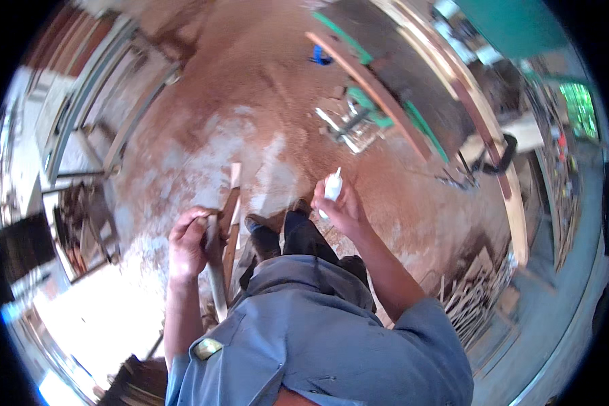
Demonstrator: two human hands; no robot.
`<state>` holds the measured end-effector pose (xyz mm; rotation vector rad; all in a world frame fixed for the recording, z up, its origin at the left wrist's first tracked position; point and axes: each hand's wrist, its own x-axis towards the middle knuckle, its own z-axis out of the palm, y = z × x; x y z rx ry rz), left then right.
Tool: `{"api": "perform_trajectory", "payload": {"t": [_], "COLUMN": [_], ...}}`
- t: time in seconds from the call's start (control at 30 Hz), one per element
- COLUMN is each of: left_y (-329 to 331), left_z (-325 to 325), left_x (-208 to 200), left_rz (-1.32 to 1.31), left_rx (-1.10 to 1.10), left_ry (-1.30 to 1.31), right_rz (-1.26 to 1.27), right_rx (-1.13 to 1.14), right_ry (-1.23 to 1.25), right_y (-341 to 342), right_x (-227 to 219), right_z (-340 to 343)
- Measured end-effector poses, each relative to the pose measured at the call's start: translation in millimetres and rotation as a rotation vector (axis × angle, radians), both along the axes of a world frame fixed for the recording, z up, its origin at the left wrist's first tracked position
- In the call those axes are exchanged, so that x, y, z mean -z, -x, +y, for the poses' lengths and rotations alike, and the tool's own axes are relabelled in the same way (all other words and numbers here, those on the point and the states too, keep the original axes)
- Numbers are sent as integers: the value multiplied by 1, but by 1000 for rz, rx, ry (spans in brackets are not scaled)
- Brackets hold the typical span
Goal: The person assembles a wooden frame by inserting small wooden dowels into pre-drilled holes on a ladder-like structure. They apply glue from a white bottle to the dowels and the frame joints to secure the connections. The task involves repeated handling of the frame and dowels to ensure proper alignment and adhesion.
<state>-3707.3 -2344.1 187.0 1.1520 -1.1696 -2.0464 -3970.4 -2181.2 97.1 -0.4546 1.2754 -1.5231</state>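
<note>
In my right hand (345, 211) is a small white squeeze bottle (333, 187) with a narrow pointed nozzle, tilted slightly and nozzle up. The fingers wrap round its lower part. My left hand (188, 243) is closed on a long wooden strip (216, 271), which slopes down toward my body. Right beside that strip is a brown wooden piece (231, 237) with a paler end pointing away from me. Whether the two pieces are joined is too blurred to tell.
A dark-topped workbench (419, 74) with green edges and long boards lies at the far right. A metal-and-green device (352, 118) stands by its near side. Wooden frames (91, 101) lean at the left. Thin offcuts (477, 294) are heaped at the lower right. Sawdust covers the floor (250, 88).
</note>
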Motion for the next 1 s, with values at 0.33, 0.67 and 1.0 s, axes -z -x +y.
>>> {"api": "perform_trajectory", "payload": {"t": [0.33,0.67,1.0], "left_y": [-87,-169,-206], "left_z": [-13,-15,-6], "left_x": [17,15,19], "left_rz": [329,268,234], "left_rx": [-178,-382,-493], "left_ry": [-174,-186,-156], "right_rz": [-130,-90,-116], "right_rx": [-569,-955,-1235], "right_ry": [61,95,222], "right_y": [-100,-196,-253], "right_x": [-67,-83,-77], "right_z": [-100,-184,-220]}}
